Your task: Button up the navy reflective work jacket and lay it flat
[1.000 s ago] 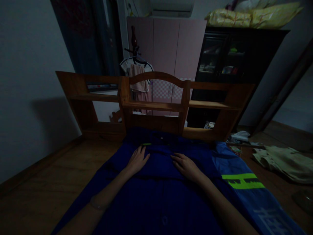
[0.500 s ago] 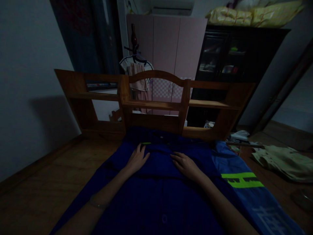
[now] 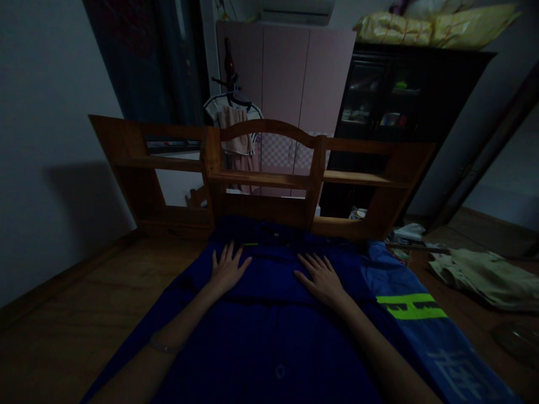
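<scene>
A dark blue garment (image 3: 269,336) lies spread over the wooden surface in front of me, its collar end towards the wooden headboard. On its upper left part rests my left hand (image 3: 227,269), palm down with the fingers spread. My right hand (image 3: 322,278) lies flat on the upper right part, fingers apart. Neither hand grips the cloth. A thin green strip (image 3: 250,244) shows on the garment just beyond my left hand. At the right, a lighter blue piece of cloth (image 3: 421,336) with a bright yellow-green band and pale lettering extends from under or beside the garment; which, I cannot tell.
The wooden headboard (image 3: 261,179) with open shelves stands across the far side. A white wall (image 3: 50,213) borders the left. Beige folded cloth (image 3: 484,275) lies at the right. Behind are a pink wardrobe (image 3: 282,78), a dark cabinet (image 3: 412,95) and a clothes rack (image 3: 229,62).
My left hand has shifted slightly left and its fingers have spread. My right hand's fingers have also opened out and reach a little farther forward. The garment looks nearly unchanged.
</scene>
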Demonstrator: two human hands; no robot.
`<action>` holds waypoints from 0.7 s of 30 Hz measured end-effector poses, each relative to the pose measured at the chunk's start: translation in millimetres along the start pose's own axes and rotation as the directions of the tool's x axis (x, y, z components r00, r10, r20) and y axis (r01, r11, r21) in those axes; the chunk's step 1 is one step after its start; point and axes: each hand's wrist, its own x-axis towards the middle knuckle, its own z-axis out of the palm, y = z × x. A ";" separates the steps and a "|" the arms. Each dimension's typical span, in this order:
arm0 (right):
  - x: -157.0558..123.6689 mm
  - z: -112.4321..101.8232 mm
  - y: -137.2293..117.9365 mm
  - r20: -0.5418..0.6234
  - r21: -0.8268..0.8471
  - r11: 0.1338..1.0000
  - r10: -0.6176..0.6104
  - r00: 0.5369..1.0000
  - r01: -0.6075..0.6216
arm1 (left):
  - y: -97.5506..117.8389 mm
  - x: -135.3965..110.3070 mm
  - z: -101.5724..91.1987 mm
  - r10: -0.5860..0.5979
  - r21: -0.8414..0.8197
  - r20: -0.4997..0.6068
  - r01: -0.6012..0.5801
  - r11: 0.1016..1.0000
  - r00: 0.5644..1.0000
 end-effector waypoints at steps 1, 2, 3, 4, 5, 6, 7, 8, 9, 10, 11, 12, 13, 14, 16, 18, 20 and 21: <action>0.5 1.0 4.5 -0.003 -0.020 0.999 0.035 0.999 -0.035 | -8.5 1.8 -1.5 -0.052 0.020 0.010 0.051 0.998 0.999; 1.0 2.0 10.2 -0.008 -0.042 0.997 0.072 0.997 -0.072 | -18.2 4.0 -3.2 -0.103 0.036 0.022 0.102 0.994 0.994; 1.4 2.9 17.1 -0.017 -0.066 0.992 0.109 0.994 -0.110 | -28.8 6.3 -4.8 -0.154 0.047 0.037 0.152 0.987 0.987; 1.5 3.7 25.1 -0.033 -0.091 0.984 0.150 0.988 -0.152 | -39.5 8.6 -6.1 -0.199 0.051 0.054 0.196 0.979 0.979; 1.2 4.3 33.7 -0.056 -0.116 0.974 0.191 0.980 -0.197 | -49.5 10.7 -6.9 -0.239 0.050 0.071 0.236 0.970 0.968; 0.6 4.7 42.7 -0.079 -0.137 0.960 0.237 0.968 -0.246 | -58.4 12.5 -7.2 -0.268 0.046 0.085 0.265 0.963 0.960; -0.5 4.8 51.4 -0.097 -0.152 0.943 0.284 0.954 -0.297 | -65.4 13.9 -7.1 -0.285 0.040 0.088 0.283 0.958 0.954; -1.9 4.7 59.4 -0.107 -0.158 0.925 0.332 0.937 -0.346 | -70.4 14.9 -6.9 -0.292 0.034 0.080 0.290 0.956 0.953; -3.5 4.4 66.2 -0.106 -0.156 0.907 0.378 0.920 -0.390 | -73.3 15.4 -6.9 -0.287 0.030 0.059 0.286 0.958 0.956; -5.0 4.1 71.5 -0.096 -0.149 0.894 0.412 0.906 -0.422 | -74.1 15.5 -7.3 -0.272 0.029 0.023 0.271 0.962 0.962; -6.3 3.8 75.2 -0.085 -0.141 0.886 0.434 0.897 -0.442 | -73.4 15.1 -8.6 -0.249 0.033 -0.026 0.249 0.968 0.968; -7.2 3.5 77.1 -0.078 -0.134 0.881 0.448 0.891 -0.455 | -71.4 14.4 -10.8 -0.218 0.041 -0.079 0.222 0.974 0.973; -7.8 3.1 77.5 -0.079 -0.130 0.878 0.454 0.888 -0.460 | -68.8 13.1 -13.9 -0.183 0.054 -0.127 0.192 0.980 0.975; -8.1 2.3 76.4 -0.085 -0.130 0.876 0.457 0.886 -0.464 | -66.1 11.2 -18.0 -0.146 0.070 -0.166 0.159 0.985 0.975; -8.7 -1.9 70.8 -0.102 -0.139 0.871 0.460 0.882 -0.471 | -62.5 4.7 -27.9 -0.081 0.094 -0.195 0.101 0.990 0.978; -12.4 -11.8 61.2 -0.130 -0.149 0.878 0.439 0.889 -0.455 | -64.0 -6.7 -38.9 -0.050 0.101 -0.158 0.066 0.993 0.986; -24.1 -28.7 48.2 -0.181 -0.147 0.907 0.367 0.912 -0.394 | -72.5 -24.7 -50.3 -0.067 0.089 -0.084 0.074 0.993 0.994; -34.6 -39.3 41.0 -0.210 -0.132 0.929 0.316 0.925 -0.347 | -79.3 -36.4 -56.4 -0.088 0.073 -0.041 0.091 0.993 0.995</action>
